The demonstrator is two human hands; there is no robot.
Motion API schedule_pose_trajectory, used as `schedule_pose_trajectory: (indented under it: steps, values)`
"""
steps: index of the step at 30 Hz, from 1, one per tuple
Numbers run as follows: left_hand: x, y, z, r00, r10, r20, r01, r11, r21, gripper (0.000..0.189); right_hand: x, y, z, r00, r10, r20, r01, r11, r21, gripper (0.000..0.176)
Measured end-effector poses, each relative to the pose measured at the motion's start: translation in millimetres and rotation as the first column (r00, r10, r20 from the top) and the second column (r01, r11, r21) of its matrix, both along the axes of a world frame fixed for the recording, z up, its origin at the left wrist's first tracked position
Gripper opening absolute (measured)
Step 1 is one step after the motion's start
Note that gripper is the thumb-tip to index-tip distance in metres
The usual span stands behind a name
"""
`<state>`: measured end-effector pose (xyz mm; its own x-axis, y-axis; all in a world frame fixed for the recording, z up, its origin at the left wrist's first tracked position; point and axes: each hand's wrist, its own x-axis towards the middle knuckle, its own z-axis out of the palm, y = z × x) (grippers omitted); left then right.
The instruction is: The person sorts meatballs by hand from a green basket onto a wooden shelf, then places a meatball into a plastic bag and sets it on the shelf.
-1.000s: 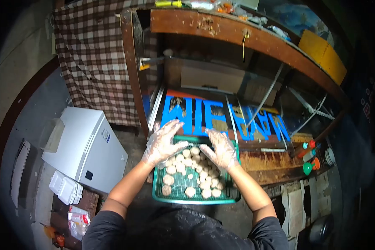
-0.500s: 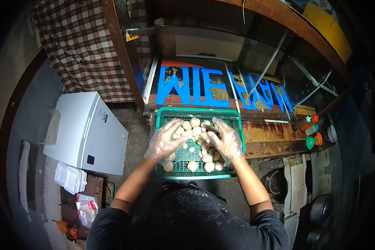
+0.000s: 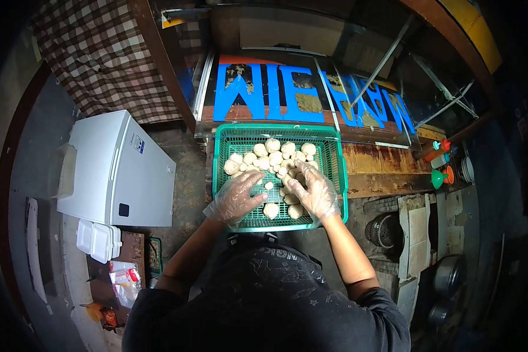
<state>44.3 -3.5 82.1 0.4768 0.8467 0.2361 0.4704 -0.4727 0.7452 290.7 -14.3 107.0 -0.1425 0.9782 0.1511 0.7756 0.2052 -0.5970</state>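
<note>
Lettered case (image 3: pixel 267 94) beyond green basket (image 3: pixel 278 127); left hand (image 3: pixel 238 196), right hand (image 3: pixel 315 196) over pale balls (image 3: pixel 272 145)

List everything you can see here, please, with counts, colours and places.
balls: many, off-white, in the basket
basket: one, green, before the person
appliance: one, white, left
foam boxes: several, white, below the appliance in view
packets: count unclear, clear and red, lower left
curtain: one, checked brown and white, upper left
lettering: one row, blue, beyond the basket
funnel-like pieces: two, green and orange, right
pots: two, grey, lower right
shirt: one, black, on the person
left hand: one, clear-gloved, basket's left side
right hand: one, clear-gloved, basket's right side
</note>
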Motion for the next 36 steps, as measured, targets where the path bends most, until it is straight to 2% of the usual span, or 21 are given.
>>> schedule_pose_trajectory:
  steps: [3,7,8,9,11,13,15,17,19,25,27,29,31,32,36]
  values:
    - [-1.5,-2.7,-15.9,0.999,-0.034,0.015,0.034,0.999,0.01,0.05,-0.4,-2.2,-17.7,0.998,0.06,0.019,-0.061,0.997,0.037,0.05]
    - [2.4,-4.0,-32.6,0.995,-0.099,0.023,0.098,0.994,0.042,0.054,-7.0,-8.4,-12.8,0.991,0.124,0.049,-0.122,0.992,-0.042,0.05]
    - [3.8,-5.9,-35.6,0.995,-0.102,-0.017,0.102,0.994,0.024,0.056,-8.3,-10.1,-20.5,0.992,0.122,0.038,-0.121,0.992,-0.032,0.048]
    - [4.8,-7.3,-38.3,0.993,-0.105,-0.057,0.106,0.994,0.007,0.058,-10.0,-10.9,-18.1,0.99,0.139,0.005,-0.138,0.984,-0.11,0.047]
    - [5.5,-8.2,-42.7,0.991,-0.12,-0.065,0.122,0.992,0.029,0.06,-12.2,-14.5,-26.2,0.985,0.169,0.011,-0.166,0.977,-0.136,0.048]
    - [5.5,-10.8,-43.2,0.974,-0.176,-0.142,0.18,0.983,0.019,0.06,-14.4,-16.1,-29.2,0.972,0.229,0.044,-0.218,0.96,-0.174,0.05]
    - [8.6,-14.2,-39.5,0.957,-0.157,-0.243,0.166,0.986,0.015,0.063,-19.2,-17.4,-32.9,0.957,0.266,0.115,-0.244,0.954,-0.174,0.049]
    - [9.5,-12.6,-45.5,0.936,-0.179,-0.303,0.178,0.984,-0.031,0.058,-25.2,-15.4,-25.9,0.945,0.292,0.147,-0.223,0.904,-0.364,0.046]
    - [10.4,-12.5,-36.5,0.925,-0.215,-0.313,0.194,0.976,-0.097,0.056,-26.8,-13.4,-31.2,0.922,0.327,0.209,-0.235,0.899,-0.371,0.046]
    - [18.8,-11.1,-32.3,0.936,-0.177,-0.305,0.169,0.984,-0.053,0.051,-33.1,-10.9,-33.1,0.924,0.313,0.22,-0.189,0.873,-0.449,0.043]
    - [21.5,-10.8,-23.1,0.924,-0.178,-0.338,0.153,0.983,-0.099,0.047,-35.1,-11.6,-32.8,0.934,0.311,0.174,-0.188,0.845,-0.5,0.044]
    - [22.0,-10.7,-33.8,0.944,-0.154,-0.29,0.146,0.988,-0.051,0.043,-38.8,-11.0,-27.8,0.937,0.306,0.167,-0.176,0.828,-0.532,0.046]
    - [23.0,-10.9,-40.7,0.904,-0.124,-0.41,0.123,0.992,-0.03,0.05,-41.6,-10.3,-37.1,0.927,0.295,0.233,-0.138,0.843,-0.52,0.051]
    - [23.1,-10.8,-46.0,0.915,-0.128,-0.383,0.12,0.992,-0.045,0.048,-41.9,-11.2,-39.3,0.935,0.283,0.214,-0.147,0.857,-0.494,0.054]
    - [24.3,-7.9,-65.0,0.929,-0.163,-0.332,0.135,0.985,-0.105,0.044,-38.4,-10.1,-55.1,0.948,0.29,0.135,-0.195,0.859,-0.473,0.039]
